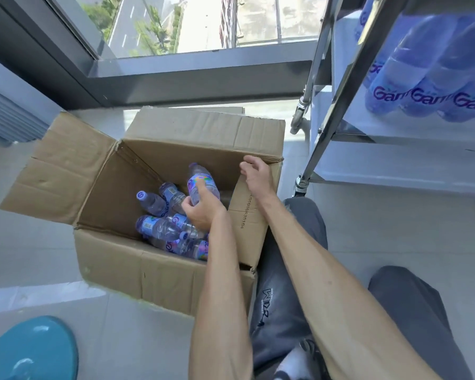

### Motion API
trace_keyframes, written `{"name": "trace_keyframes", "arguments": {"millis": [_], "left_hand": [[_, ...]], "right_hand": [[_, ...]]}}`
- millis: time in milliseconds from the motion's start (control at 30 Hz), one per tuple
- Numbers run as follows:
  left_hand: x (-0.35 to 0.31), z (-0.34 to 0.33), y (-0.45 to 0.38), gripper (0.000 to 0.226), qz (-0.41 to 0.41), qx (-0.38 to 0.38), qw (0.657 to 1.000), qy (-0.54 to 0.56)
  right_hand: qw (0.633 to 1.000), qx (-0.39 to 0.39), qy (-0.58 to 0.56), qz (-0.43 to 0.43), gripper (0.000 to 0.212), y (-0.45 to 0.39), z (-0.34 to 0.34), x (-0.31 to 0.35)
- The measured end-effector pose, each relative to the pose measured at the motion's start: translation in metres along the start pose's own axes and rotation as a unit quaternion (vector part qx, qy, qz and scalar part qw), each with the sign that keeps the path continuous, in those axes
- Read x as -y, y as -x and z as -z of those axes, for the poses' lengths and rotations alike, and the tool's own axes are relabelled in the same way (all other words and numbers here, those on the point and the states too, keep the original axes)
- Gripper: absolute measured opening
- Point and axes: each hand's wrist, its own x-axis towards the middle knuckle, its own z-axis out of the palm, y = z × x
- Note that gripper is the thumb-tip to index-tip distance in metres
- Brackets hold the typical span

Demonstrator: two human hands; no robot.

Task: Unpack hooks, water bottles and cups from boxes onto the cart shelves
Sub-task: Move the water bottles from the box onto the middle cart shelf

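An open cardboard box stands on the floor with several purple-labelled water bottles lying in its bottom. My left hand is inside the box and grips one water bottle, lifted above the others with its cap pointing away. My right hand hovers at the box's right rim, fingers loosely curled and holding nothing. On the right, the metal cart carries several more bottles lying on a shelf.
A lower cart shelf and a caster wheel sit beside the box. A floor-length window runs behind. A teal round object lies at the bottom left. My knees are right of the box.
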Motion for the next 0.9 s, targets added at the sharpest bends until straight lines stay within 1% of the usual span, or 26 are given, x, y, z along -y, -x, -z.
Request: {"name": "trace_keyframes", "arguments": {"millis": [100,167,233,267,333,367,400,467,533,567,633,700,800,833,867,900], "left_hand": [[-0.007,0.008,0.019,0.040,0.000,0.009,0.994,0.107],[-0.001,0.022,0.034,0.038,-0.011,0.046,0.986,0.158],[0.005,0.037,0.045,0.030,-0.030,0.106,0.978,0.175],[0.007,0.042,0.049,0.026,-0.035,0.150,0.972,0.179],[0.006,0.046,0.055,0.027,-0.033,0.261,0.947,0.183],[0.004,0.046,0.060,0.031,-0.031,0.316,0.931,0.180],[0.002,0.045,0.066,0.036,-0.033,0.368,0.913,0.174],[-0.001,0.041,0.080,0.048,-0.034,0.452,0.878,0.156],[-0.004,0.037,0.096,0.059,-0.032,0.512,0.846,0.144],[-0.006,0.035,0.104,0.064,-0.034,0.528,0.839,0.132],[-0.006,0.032,0.117,0.064,-0.027,0.555,0.823,0.116],[-0.002,0.029,0.135,0.057,-0.004,0.601,0.789,0.127],[0.006,0.018,0.164,0.046,0.026,0.669,0.732,0.122],[0.009,0.014,0.174,0.042,0.038,0.685,0.721,0.102],[0.012,0.007,0.182,0.046,0.046,0.691,0.719,0.058],[0.014,0.002,0.191,0.057,0.042,0.692,0.720,-0.011]], "right_hand": [[0.999,0.015,-0.005,0.042,0.043,0.005,0.013,0.026],[0.998,0.029,-0.010,0.063,0.052,0.012,0.021,0.042],[0.997,0.033,-0.012,0.076,0.061,0.019,0.029,0.056],[0.996,0.033,-0.008,0.081,0.065,0.023,0.033,0.061],[0.996,0.023,0.007,0.091,0.072,0.030,0.039,0.068],[0.995,0.017,0.007,0.094,0.071,0.034,0.041,0.070],[0.995,0.013,-0.005,0.096,0.063,0.040,0.044,0.072],[0.991,0.008,-0.075,0.107,0.040,0.051,0.053,0.076],[0.982,-0.009,-0.132,0.136,0.023,0.061,0.068,0.082],[0.978,-0.019,-0.146,0.146,0.021,0.065,0.077,0.087],[0.974,-0.042,-0.151,0.166,0.036,0.074,0.098,0.097],[0.969,-0.086,-0.145,0.181,0.050,0.082,0.120,0.103],[0.953,-0.153,-0.168,0.200,0.057,0.098,0.154,0.107],[0.946,-0.171,-0.181,0.206,0.059,0.104,0.166,0.107],[0.940,-0.186,-0.189,0.214,0.061,0.109,0.179,0.108],[0.935,-0.196,-0.192,0.225,0.063,0.114,0.193,0.107]]}}
